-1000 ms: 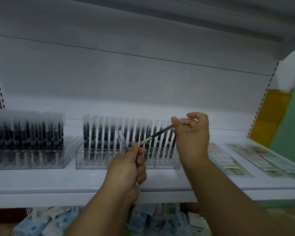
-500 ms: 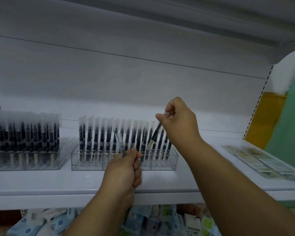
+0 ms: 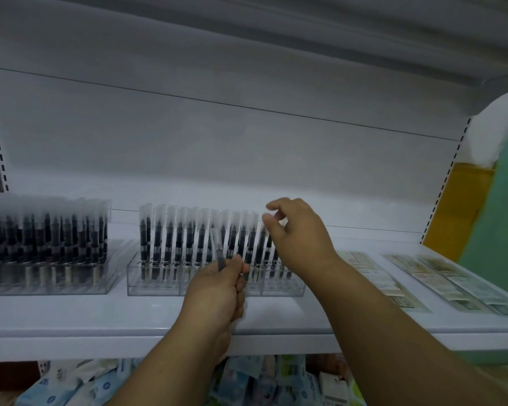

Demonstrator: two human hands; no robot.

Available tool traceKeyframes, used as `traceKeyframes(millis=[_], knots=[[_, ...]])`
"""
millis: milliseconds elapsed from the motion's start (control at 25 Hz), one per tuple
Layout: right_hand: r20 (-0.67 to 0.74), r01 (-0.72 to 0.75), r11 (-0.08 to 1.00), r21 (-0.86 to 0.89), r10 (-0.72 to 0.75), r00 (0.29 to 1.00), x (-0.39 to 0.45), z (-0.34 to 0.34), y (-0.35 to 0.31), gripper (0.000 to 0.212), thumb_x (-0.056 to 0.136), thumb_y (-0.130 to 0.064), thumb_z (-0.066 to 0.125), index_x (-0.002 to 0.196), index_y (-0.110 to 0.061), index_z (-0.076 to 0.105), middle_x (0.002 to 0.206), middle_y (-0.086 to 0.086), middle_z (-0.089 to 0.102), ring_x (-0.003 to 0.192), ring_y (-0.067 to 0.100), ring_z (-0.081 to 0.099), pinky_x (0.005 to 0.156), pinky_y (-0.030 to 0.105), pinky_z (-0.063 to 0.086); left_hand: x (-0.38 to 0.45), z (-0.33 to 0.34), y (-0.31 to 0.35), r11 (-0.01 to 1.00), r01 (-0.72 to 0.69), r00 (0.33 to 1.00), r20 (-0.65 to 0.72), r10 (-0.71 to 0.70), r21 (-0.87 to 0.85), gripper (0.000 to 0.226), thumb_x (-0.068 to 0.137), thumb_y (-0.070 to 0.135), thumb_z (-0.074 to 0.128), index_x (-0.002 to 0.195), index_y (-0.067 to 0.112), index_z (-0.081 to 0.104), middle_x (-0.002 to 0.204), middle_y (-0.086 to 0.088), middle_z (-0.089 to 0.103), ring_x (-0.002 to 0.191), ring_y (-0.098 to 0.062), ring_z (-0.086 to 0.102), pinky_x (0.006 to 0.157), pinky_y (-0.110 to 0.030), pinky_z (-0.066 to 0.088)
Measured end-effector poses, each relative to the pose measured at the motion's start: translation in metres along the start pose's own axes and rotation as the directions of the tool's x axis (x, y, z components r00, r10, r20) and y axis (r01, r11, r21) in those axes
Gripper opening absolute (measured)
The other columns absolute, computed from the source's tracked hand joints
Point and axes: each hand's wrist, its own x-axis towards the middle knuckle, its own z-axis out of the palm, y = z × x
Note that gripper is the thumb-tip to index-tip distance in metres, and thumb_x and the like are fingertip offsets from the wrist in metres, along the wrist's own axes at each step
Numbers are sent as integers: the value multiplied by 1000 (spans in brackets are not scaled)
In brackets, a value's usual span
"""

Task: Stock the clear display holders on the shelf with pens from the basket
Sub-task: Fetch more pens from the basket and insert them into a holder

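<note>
Head view: your left hand (image 3: 217, 285) is gripping a pen (image 3: 217, 250); your right hand (image 3: 296, 230), fingers loosely released, is hovering beyond it over the holder (image 3: 165, 285).

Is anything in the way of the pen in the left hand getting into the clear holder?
Nothing blocks it. The left hand holds the pen right in front of the middle holder. The right hand hovers over the holder's right end, where the slots look empty.

The left hand (image 3: 217, 284) is curled in a fist, gripping a pen (image 3: 217, 249) in front of the clear holder (image 3: 165, 284). The right hand (image 3: 298, 232) hovers above that holder's right end, fingers loosely bent, thumb and forefinger close together.
</note>
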Motion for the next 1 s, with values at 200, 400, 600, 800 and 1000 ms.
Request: traceKeyframes(millis=[200,400,600,800,1000], knots=[[302,-175,898,404,50,952,-17,-12,-19,16,92,-27,66,108,-26,62,85,0,70,60,8,62,60,23,51,11,10,3,934,-54,995,94,22,354,27,98,29,55,80,11,62,58,-2,48,44,-14,34,47,-25,27],[-5,-199,806,558,242,970,-15,-14,-4,13,90,-13,67,97,-21,61,78,5,70,56,8,58,53,23,48,13,7,4,829,-175,978,191,84,531,24,93,33,61,82,12,61,62,2,52,51,-12,42,56,-27,33],[-359,-48,918,394,202,911,-8,-26,12,10,94,-18,61,102,-23,56,79,-10,60,57,-4,53,52,9,42,13,-7,5,846,-208,975,30,222,492,11,93,22,59,86,17,67,67,3,57,57,-13,49,58,-26,38],[-292,41,989,142,2,957,-5,-11,11,7,97,-24,55,100,-30,52,85,-13,59,69,5,57,64,24,49,13,-1,2,645,-349,913,93,397,680,10,93,22,58,84,23,61,82,1,62,69,-11,56,59,-24,40],[-191,77,996,48,-66,979,-1,4,19,10,96,-22,57,101,-28,52,87,-10,59,72,3,54,60,17,40,23,-9,-10,186,-450,764,269,586,874,14,91,28,62,104,24,68,105,10,57,100,-13,51,84,-24,36]])
